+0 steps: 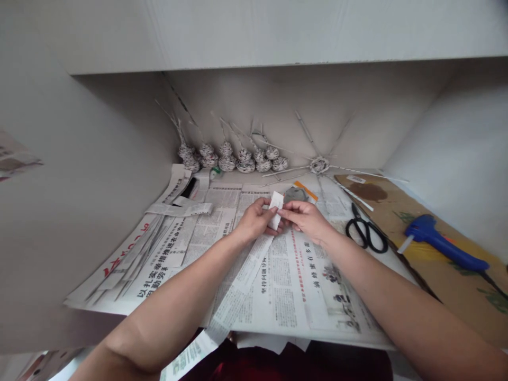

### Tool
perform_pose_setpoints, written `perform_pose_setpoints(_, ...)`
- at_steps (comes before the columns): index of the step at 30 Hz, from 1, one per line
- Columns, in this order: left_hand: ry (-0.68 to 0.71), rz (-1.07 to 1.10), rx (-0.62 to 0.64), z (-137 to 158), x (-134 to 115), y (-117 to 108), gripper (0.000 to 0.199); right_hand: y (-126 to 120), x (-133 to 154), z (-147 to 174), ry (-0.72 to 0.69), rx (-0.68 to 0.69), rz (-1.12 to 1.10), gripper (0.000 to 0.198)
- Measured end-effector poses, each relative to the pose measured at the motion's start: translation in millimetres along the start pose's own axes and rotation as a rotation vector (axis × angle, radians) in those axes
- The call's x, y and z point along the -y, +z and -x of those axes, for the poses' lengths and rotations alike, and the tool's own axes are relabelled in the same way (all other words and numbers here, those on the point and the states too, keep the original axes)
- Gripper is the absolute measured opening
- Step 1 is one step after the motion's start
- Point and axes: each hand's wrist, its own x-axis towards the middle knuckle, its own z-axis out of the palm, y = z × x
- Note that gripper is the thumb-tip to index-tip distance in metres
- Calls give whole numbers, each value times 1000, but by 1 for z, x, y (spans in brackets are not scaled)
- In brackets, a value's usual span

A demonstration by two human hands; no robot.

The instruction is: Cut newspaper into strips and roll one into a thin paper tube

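Note:
Between my two hands is the end of a long newspaper strip [242, 288], which trails down over the table's front edge toward my lap. My left hand [257, 219] pinches the strip near its upper end, thumb on top. My right hand [304, 216] closes its thumb and fingertips on the strip's right edge. Just behind my right hand lies a grey cloth-like lump [296, 194] beside an orange strip [306, 190]. Newspaper sheets [278, 286] cover the tabletop under both hands.
Several gourd-shaped woven paper pieces [227, 159] line the back wall. A spoked woven paper start [319, 165] lies right of them. Cut newspaper strips [159, 238] are piled left. Black scissors [367, 235] and a blue glue gun [444, 243] on cardboard [428, 275] are right. A shelf [278, 37] overhangs.

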Motion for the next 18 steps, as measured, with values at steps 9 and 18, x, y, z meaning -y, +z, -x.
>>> perform_pose_setpoints(9,90,-69,57,2,2,0,43,7,-5,1,-26,-73,16,43)
perform_pose_setpoints(18,93,-159,-1,4,2,2,46,4,-17,-6,-48,-105,86,49)
